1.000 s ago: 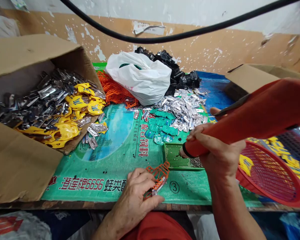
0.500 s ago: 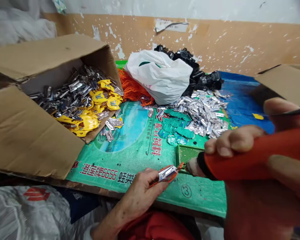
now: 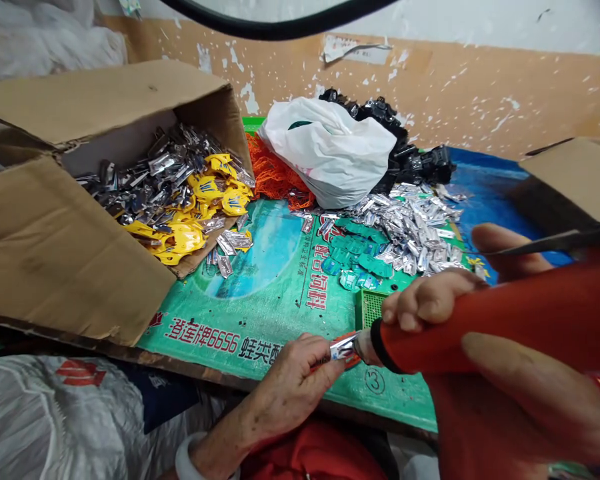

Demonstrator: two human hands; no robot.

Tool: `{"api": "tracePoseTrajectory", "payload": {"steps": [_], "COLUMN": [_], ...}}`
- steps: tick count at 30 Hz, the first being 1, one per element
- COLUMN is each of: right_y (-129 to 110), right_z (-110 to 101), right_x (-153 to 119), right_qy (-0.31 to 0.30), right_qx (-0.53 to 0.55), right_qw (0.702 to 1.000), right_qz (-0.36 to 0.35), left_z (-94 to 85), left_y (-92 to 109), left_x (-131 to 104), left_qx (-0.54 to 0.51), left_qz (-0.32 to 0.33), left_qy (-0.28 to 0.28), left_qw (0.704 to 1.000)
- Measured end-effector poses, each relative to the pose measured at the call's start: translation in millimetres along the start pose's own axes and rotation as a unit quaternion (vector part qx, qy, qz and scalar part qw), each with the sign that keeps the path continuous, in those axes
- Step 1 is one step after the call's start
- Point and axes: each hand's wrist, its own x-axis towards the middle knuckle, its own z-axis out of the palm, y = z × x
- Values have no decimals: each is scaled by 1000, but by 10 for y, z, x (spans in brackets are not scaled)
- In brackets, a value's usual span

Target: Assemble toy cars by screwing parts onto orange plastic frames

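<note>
My left hand (image 3: 295, 377) pinches a small silver-and-orange part (image 3: 342, 348) between thumb and fingers, low above the front of the table. Wrapped around a red electric screwdriver (image 3: 470, 327) is my right hand (image 3: 515, 377). The driver points left, and its pale nose (image 3: 366, 347) meets the right end of the part, hiding its bit and any screw there. A thin pair of tweezers (image 3: 545, 244) sticks out at the raised finger of the same hand. Behind the driver's nose lies a small green basket (image 3: 359, 308), partly covered.
A tipped cardboard box (image 3: 95, 267) on the left holds silver and yellow pieces (image 3: 183, 241). Farther back are a white plastic bag (image 3: 335, 157), orange netting (image 3: 270, 170), black parts (image 3: 420, 163), loose silver pieces (image 3: 415, 227) and green pieces (image 3: 355, 250). Another box (image 3: 580, 173) stands right.
The driver has moved left, and its nose now covers the end of the part where an orange tip and bit showed before. A black cable has come into view at the top.
</note>
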Motion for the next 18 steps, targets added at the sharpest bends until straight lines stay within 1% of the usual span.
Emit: {"api": "tracePoseTrajectory", "payload": {"steps": [4,9,13,16,18], "right_y": [-1,-5,-8,-9,-9], "right_z": [20,32,22,9,0], "right_x": [-23,-20,-12,-21,-32], "right_qy": [9,20,27,26,26], "right_qx": [9,16,11,7,6], "right_qw": [1000,1000,1000,1000,1000], "right_qz": [11,3,-1,-4,-6], "left_z": [20,46,61,68,71], "left_y": [-18,-37,-13,19,36], "left_x": [18,18,11,6,2], "left_qx": [33,92,134,148,155], "left_qz": [42,70,102,134,142], "left_qy": [14,37,55,59,62], "left_qw": [998,993,984,978,976]}}
